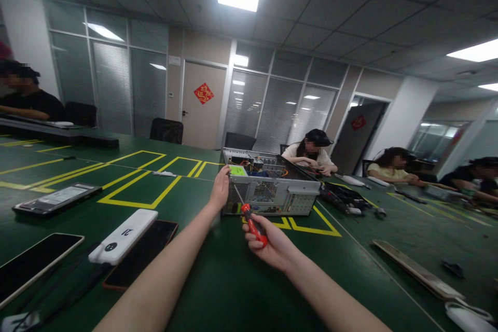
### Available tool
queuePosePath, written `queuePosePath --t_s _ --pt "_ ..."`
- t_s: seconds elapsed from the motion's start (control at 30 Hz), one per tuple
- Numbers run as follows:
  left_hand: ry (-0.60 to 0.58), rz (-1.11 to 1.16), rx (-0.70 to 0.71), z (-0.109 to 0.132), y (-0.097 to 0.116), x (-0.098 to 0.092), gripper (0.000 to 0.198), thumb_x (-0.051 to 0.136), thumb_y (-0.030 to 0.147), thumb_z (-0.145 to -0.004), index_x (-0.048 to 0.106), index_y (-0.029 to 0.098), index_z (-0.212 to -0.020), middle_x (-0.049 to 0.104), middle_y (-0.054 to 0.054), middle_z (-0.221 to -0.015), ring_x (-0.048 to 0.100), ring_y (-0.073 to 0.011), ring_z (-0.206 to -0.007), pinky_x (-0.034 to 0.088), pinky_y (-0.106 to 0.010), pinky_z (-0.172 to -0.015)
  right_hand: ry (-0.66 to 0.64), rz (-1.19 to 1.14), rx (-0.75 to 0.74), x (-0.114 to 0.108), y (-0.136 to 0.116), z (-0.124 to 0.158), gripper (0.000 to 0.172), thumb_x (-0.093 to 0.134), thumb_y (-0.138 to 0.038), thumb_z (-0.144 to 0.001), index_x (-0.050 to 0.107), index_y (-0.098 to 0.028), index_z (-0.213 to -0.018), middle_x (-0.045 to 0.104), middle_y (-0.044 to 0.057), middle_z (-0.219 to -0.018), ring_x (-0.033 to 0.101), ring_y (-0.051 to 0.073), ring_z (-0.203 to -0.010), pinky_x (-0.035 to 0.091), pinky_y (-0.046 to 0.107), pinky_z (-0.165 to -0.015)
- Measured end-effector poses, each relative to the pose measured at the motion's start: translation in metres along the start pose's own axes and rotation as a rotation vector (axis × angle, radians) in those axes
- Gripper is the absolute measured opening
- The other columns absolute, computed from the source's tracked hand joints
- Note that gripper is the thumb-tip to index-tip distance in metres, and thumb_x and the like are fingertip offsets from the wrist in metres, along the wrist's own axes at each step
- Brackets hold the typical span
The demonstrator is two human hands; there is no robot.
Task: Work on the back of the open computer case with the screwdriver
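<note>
A desktop computer case (280, 192) lies on its side on the green table, its top uncovered and its rear panel facing me. Inside, at the left, a power supply with a bright yellow-green label (238, 170) shows beside coloured wires. My left hand (220, 189) grips the left corner of the case, fingers near that label. In my right hand (268, 238) is a screwdriver (254, 225) with a red and black handle, held in closed fingers. Its thin shaft points up and left at the rear panel, by the power supply; whether the tip touches a screw I cannot tell.
To the left lie a hard drive (58, 199), a white power bank (124, 236) with cables, and two phones (142, 254) (37, 264). A black tool pouch (344, 198) and a long flat strip (418, 270) are at the right. Several people sit around the table.
</note>
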State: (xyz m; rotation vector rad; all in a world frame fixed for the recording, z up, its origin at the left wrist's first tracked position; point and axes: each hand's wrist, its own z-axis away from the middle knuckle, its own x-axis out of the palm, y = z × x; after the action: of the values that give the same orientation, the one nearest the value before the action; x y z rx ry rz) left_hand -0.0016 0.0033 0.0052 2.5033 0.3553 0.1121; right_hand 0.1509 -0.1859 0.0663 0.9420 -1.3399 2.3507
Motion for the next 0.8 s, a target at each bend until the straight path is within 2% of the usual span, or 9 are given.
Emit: queuePosePath --t_s 0.13,0.23,0.33,0.5,0.57,0.67,0.8 --pt "0.001 -0.013 -0.008 0.0 0.0 0.0 0.051 0.024 0.053 -0.098 0.058 0.022 -0.12 0.055 -0.01 -0.139 0.048 -0.0215 -0.135 0.034 -0.044 -0.117 -0.016 -0.032 0.005 0.018 -0.009 0.008 0.014 0.046 -0.021 -0.097 0.052 -0.012 -0.088 0.057 0.003 -0.072 0.043 0.003 -0.048 0.027 0.008 -0.037" --pt "0.003 -0.008 -0.011 0.0 -0.001 0.0 0.05 0.025 0.052 -0.099 0.059 0.022 -0.119 0.056 -0.011 -0.139 0.048 -0.0216 -0.135 0.034 -0.044 -0.117 -0.053 -0.061 0.099 0.031 -0.013 0.007 0.019 0.043 -0.025 -0.098 0.053 -0.011 -0.092 0.053 0.001 -0.067 0.046 0.005 -0.05 0.033 0.009 -0.039" --pt "-0.006 -0.009 -0.009 0.0 -0.001 -0.001 0.049 0.024 0.052 -0.099 0.058 0.022 -0.119 0.055 -0.011 -0.14 0.048 -0.0217 -0.134 0.034 -0.045 -0.117 -0.091 -0.045 0.121 0.042 -0.013 0.001 0.025 0.036 -0.028 -0.1 0.055 -0.012 -0.095 0.06 0.006 -0.076 0.057 0.011 -0.064 0.049 0.018 -0.053" --pt "-0.014 -0.009 -0.012 0.001 0.0 -0.001 0.049 0.023 0.051 -0.099 0.057 0.022 -0.12 0.053 -0.01 -0.142 0.047 -0.0206 -0.135 0.033 -0.044 -0.117 -0.169 0.029 0.097 0.05 -0.004 -0.01 0.032 0.031 -0.029 -0.101 0.056 -0.01 -0.097 0.064 0.008 -0.076 0.064 0.015 -0.071 0.053 0.027 -0.067" --pt "-0.006 -0.009 -0.015 0.001 0.0 -0.001 0.049 0.023 0.051 -0.099 0.057 0.022 -0.12 0.054 -0.011 -0.141 0.047 -0.0206 -0.135 0.033 -0.044 -0.117 -0.148 0.064 0.115 0.049 0.0 -0.012 0.034 0.027 -0.027 -0.101 0.056 -0.011 -0.095 0.064 0.008 -0.074 0.065 0.016 -0.069 0.054 0.029 -0.065" --pt "-0.003 -0.015 -0.016 0.001 -0.001 0.0 0.049 0.024 0.051 -0.099 0.058 0.021 -0.119 0.055 -0.011 -0.14 0.048 -0.0211 -0.134 0.034 -0.044 -0.117 -0.103 0.065 0.12 0.045 0.002 -0.01 0.035 0.026 -0.028 -0.101 0.056 -0.012 -0.094 0.06 0.005 -0.067 0.06 0.014 -0.057 0.05 0.024 -0.053" --pt "-0.001 -0.013 0.0 0.001 -0.001 -0.001 0.048 0.024 0.05 -0.099 0.058 0.021 -0.119 0.055 -0.011 -0.14 0.048 -0.021 -0.134 0.034 -0.044 -0.117 -0.002 -0.056 0.056 0.044 0.002 -0.003 0.026 0.038 -0.032 -0.1 0.054 -0.014 -0.091 0.053 -0.001 -0.064 0.044 0.005 -0.044 0.031 0.011 -0.037"
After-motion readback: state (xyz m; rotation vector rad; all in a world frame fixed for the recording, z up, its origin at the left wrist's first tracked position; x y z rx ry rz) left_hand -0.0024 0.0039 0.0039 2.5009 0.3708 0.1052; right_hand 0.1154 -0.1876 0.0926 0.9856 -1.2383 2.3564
